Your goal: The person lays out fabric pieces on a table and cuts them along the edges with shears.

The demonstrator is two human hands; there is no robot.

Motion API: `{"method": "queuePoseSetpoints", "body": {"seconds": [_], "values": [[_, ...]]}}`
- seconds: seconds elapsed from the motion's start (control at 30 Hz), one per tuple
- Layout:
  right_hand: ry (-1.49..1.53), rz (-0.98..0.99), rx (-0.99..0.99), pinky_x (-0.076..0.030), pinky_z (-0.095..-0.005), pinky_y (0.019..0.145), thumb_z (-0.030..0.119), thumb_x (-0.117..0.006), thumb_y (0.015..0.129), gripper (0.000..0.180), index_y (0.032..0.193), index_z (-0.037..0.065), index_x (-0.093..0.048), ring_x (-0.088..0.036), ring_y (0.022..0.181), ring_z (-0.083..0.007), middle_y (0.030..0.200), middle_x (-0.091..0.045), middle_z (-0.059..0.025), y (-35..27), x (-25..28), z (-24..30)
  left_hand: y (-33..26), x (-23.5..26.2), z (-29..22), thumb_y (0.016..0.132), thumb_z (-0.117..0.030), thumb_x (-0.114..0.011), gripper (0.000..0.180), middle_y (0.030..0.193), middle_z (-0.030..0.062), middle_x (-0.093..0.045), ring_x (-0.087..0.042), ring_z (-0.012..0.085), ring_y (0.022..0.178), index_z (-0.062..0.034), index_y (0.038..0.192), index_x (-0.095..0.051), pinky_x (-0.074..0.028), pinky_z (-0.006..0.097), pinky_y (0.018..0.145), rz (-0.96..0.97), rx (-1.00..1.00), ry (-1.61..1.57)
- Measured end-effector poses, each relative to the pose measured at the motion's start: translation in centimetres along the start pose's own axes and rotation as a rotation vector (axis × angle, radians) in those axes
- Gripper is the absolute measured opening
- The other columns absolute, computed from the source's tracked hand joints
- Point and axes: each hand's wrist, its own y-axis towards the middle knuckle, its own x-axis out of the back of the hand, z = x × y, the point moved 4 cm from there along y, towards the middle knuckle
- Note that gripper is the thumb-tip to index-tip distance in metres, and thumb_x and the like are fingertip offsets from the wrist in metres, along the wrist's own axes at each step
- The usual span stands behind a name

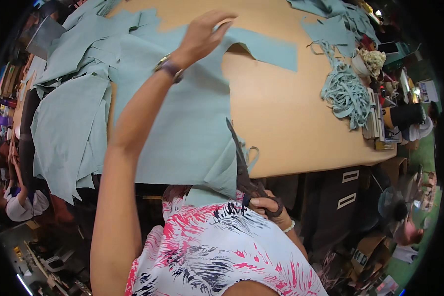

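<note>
My left hand (205,35) is stretched far over the table, above a large sheet of blue-green fabric (182,113). Its fingers are extended with the thumb apart, and no thing shows in them. Beyond that hand a strip of the same fabric (276,52) runs right, slightly blurred, with a lifted edge. Close to my body, my right hand (267,203) grips the handles of large dark scissors (242,167). Their blades point away from me, beside a folded fabric corner (222,170) at the table's near edge. A thin fabric loop (253,157) lies next to the blades.
Layered fabric pieces (69,123) cover the left of the tan table (281,113) and hang over its edge. A tangle of fabric strips (347,93) lies at the right, near stacked items (375,118). Another person (22,197) is at the far left. Dark drawers (333,197) stand below.
</note>
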Motion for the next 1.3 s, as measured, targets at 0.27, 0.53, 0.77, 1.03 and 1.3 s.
{"method": "queuePoseSetpoints", "body": {"seconds": [0.27,0.53,0.77,1.03,1.3], "values": [[0.076,-0.109,-0.052,-0.025,-0.0205,0.035,0.008,-0.058,0.079,0.029,0.054,0.007,-0.043,-0.035,0.036,-0.0057,0.046,-0.039,0.0009,-0.9,0.8,1.3,-17.6,5.7,-4.4,0.08,-0.047,-0.057,0.071,0.138,0.0214,-0.032,-0.031,0.0397,0.125,-0.0039,0.132,-0.037,-0.028,0.053,0.098,0.209,0.339,0.546],[-0.024,-0.129,-0.123,-0.028,-0.0201,0.033,0.005,-0.061,0.077,0.025,0.058,0.005,-0.044,-0.039,0.036,-0.0058,0.047,-0.04,0.0011,-4.2,2.1,0.7,-19.5,6.5,-11.2,0.076,-0.048,-0.062,0.074,0.137,0.0205,-0.034,-0.033,0.036,0.125,-0.0048,0.132,-0.039,-0.024,0.055,0.099,0.547,0.546,0.65],[-0.062,-0.139,-0.084,-0.028,-0.0199,0.033,0.006,-0.061,0.077,0.022,0.061,0.003,-0.046,-0.038,0.036,-0.0054,0.048,-0.04,0.0011,-5.3,2.4,-0.5,-16.7,3.0,-14.5,0.072,-0.044,-0.067,0.065,0.132,0.0162,-0.042,-0.036,0.0348,0.124,-0.0036,0.12,-0.051,-0.027,0.053,0.1,0.327,0.239,0.37],[-0.058,-0.112,-0.075,-0.031,-0.0204,0.034,0.012,-0.063,0.076,0.021,0.066,-0.001,-0.049,-0.041,0.037,-0.0081,0.049,-0.042,-0.0015,-6.0,3.3,-1.0,-20.4,-0.7,-18.9,0.069,-0.026,-0.072,0.044,0.116,0.012,-0.056,-0.053,0.0276,0.109,-0.0033,0.105,-0.06,-0.041,0.044,0.09,0.25,0.226,0.129],[-0.045,0.017,-0.039,-0.036,-0.0232,0.037,0.032,-0.067,0.072,0.039,0.069,-0.004,-0.051,-0.045,0.039,-0.012,0.053,-0.047,-0.0065,-5.4,4.3,0.7,-20.5,-1.2,-19.4,0.066,-0.013,-0.071,0.023,0.107,0.0104,-0.06,-0.057,0.0249,0.101,-0.0031,0.085,-0.061,-0.045,0.041,0.085,0.167,0.109,0.135]]}}
